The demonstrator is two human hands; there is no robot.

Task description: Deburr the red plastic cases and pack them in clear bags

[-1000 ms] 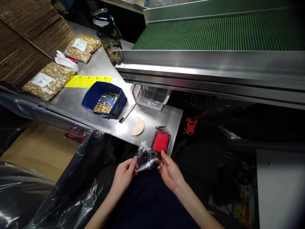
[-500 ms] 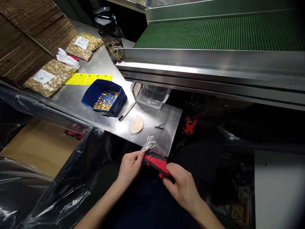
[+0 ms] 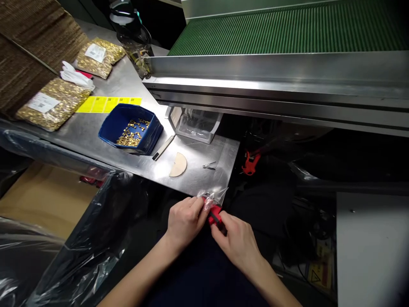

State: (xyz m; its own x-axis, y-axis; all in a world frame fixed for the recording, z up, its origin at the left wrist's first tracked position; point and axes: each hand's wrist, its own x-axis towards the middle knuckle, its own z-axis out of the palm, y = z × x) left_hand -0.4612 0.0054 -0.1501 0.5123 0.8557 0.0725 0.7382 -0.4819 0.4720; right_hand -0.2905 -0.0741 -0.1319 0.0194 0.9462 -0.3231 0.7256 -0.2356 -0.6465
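Note:
In front of my body, my right hand [image 3: 236, 238] pinches the near end of a small red and black plastic device [image 3: 215, 215], whose exact kind I cannot make out. My left hand [image 3: 187, 217] is closed on a clear plastic bag [image 3: 219, 194] around the device's far end. Its fingers cover much of that end. Just beyond the hands, a pale half-round disc [image 3: 178, 165] and small nail clippers [image 3: 209, 166] lie on the metal table [image 3: 198, 183]. A utility knife [image 3: 163, 148] rests by a blue bin [image 3: 153, 134] with small brass-coloured pieces [image 3: 131, 136].
A clear-fronted tray [image 3: 196, 125] sits under the metal edge of a green conveyor [image 3: 262, 34]. Further left are yellow labels [image 3: 107, 105], filled bags [image 3: 56, 102], white gloves [image 3: 75, 76] and a drink bottle [image 3: 136, 42]. An orange-red tool [image 3: 251, 163] hangs right of the table.
My left hand has moved right and up over the device, covering more of it with the bag. My right hand stays on the near end. The whole view has shifted slightly.

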